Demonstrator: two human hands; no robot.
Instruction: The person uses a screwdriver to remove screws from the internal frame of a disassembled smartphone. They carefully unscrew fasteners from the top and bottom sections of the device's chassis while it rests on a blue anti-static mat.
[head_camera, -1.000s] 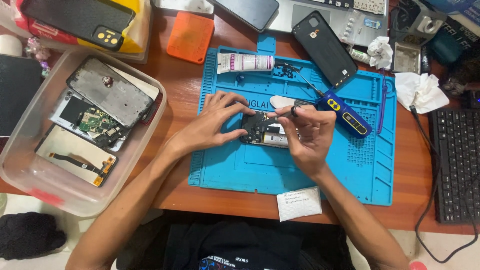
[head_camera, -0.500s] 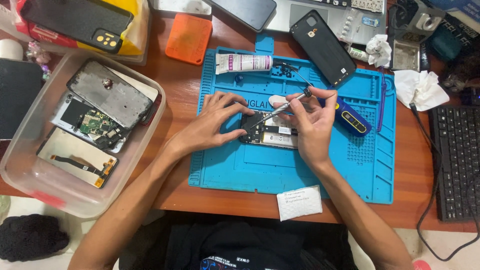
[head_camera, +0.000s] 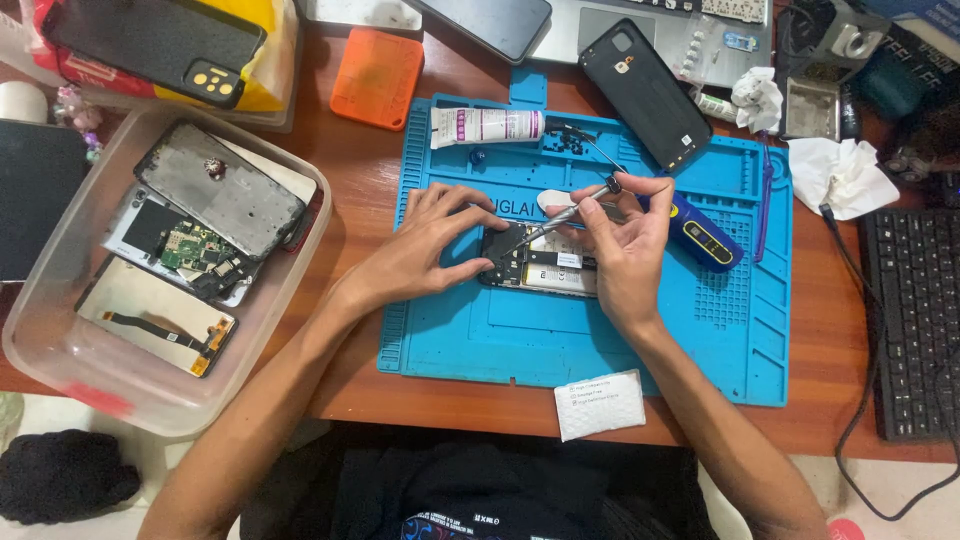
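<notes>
An opened phone (head_camera: 545, 268) with its back off lies in the middle of a blue repair mat (head_camera: 560, 330). My left hand (head_camera: 425, 250) presses on the phone's left end and steadies it. In my right hand (head_camera: 622, 250) is a thin metal screwdriver (head_camera: 562, 212), held slanted, with its tip down on the phone's upper left part. A blue electric screwdriver (head_camera: 705, 233) lies on the mat just right of my right hand. A white plectrum-shaped pick (head_camera: 553, 200) rests above the phone.
A clear plastic tub (head_camera: 60, 340) at the left holds phone screens and a circuit board. A white tube (head_camera: 487, 126), black phone (head_camera: 645, 93), orange pad (head_camera: 377, 78), tissues (head_camera: 842, 176), keyboard (head_camera: 915, 320) and paper slip (head_camera: 600, 403) surround the mat.
My right hand has risen and tilted the screwdriver, its handle now up to the right with the tip on the phone. My left hand has stayed on the phone.
</notes>
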